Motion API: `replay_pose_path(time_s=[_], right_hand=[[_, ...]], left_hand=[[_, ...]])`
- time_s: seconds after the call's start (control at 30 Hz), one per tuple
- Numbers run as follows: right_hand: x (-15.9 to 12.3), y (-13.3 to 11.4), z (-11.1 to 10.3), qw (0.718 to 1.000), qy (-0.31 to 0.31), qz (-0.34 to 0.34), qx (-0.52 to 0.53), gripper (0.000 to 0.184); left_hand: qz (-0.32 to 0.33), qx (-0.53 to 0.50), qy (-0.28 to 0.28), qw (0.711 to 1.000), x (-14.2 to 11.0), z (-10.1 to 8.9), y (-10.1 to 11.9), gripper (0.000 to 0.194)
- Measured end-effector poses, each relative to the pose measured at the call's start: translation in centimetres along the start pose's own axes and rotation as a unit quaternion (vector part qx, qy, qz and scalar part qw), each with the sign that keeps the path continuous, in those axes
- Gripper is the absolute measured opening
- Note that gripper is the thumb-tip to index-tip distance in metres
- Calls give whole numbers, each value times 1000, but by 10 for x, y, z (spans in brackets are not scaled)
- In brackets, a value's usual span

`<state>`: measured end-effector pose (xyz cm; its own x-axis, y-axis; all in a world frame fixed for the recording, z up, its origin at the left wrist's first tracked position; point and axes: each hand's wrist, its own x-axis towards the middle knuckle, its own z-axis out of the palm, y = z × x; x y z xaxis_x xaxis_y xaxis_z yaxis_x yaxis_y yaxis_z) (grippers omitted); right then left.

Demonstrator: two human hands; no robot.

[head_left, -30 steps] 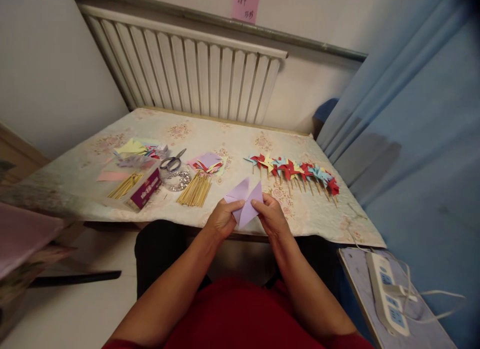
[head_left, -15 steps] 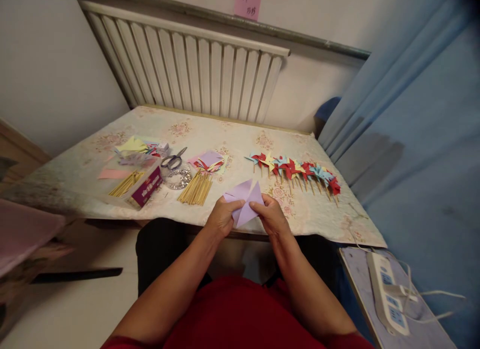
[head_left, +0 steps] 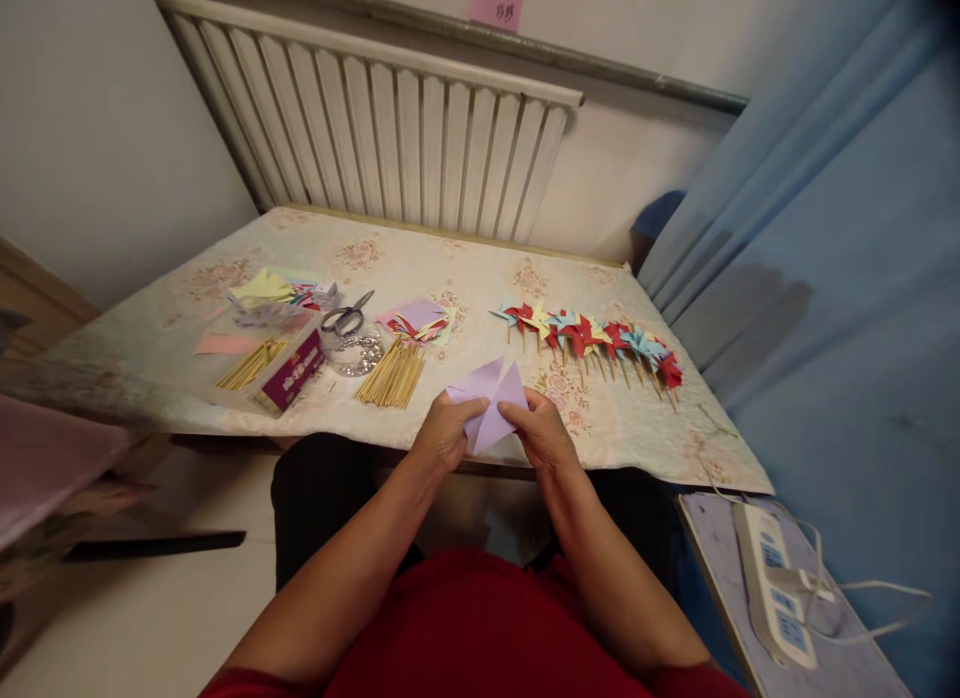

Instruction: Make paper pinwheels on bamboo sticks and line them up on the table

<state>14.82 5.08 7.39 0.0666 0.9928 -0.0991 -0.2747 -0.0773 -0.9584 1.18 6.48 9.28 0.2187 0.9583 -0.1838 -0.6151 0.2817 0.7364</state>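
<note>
A piece of purple paper point(head_left: 491, 425) with slits cut toward its centre is held up at the table's front edge. My left hand point(head_left: 444, 430) pinches its left side, thumb on top near the middle. On the right side my right hand point(head_left: 546, 428) grips it the same way, its thumb also close to the centre. The fingers beneath the paper are hidden. Just left of my hands lies a bundle of thin wooden sticks point(head_left: 391, 375), with a stack of coloured paper point(head_left: 420, 316) behind it. Finished paper pinwheels point(head_left: 577, 336) on sticks lie in a row to the right.
Scissors point(head_left: 347, 318) rest on a round clear container point(head_left: 354, 352) of small shiny pieces. Further left are a box of sticks point(head_left: 292, 375) and yellow paper pieces point(head_left: 264, 288). A power strip point(head_left: 772, 588) with cables lies at lower right, beside a blue curtain point(head_left: 810, 248).
Both hands keep their hold on the purple paper. Its upper points sit slightly lower and closer than a second ago. The camera view has shifted a little.
</note>
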Motion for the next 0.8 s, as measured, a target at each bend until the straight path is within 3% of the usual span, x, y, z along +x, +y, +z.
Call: replay_pose_path(time_s=[0.37, 0.8], right_hand=[[1, 3, -1, 1000, 6, -4, -19, 34], [1, 5, -1, 1000, 24, -6, -12, 33]], left_hand=[[5, 81, 41, 996, 0, -4, 0, 33], [-35, -15, -11, 999, 0, -6, -3, 38]])
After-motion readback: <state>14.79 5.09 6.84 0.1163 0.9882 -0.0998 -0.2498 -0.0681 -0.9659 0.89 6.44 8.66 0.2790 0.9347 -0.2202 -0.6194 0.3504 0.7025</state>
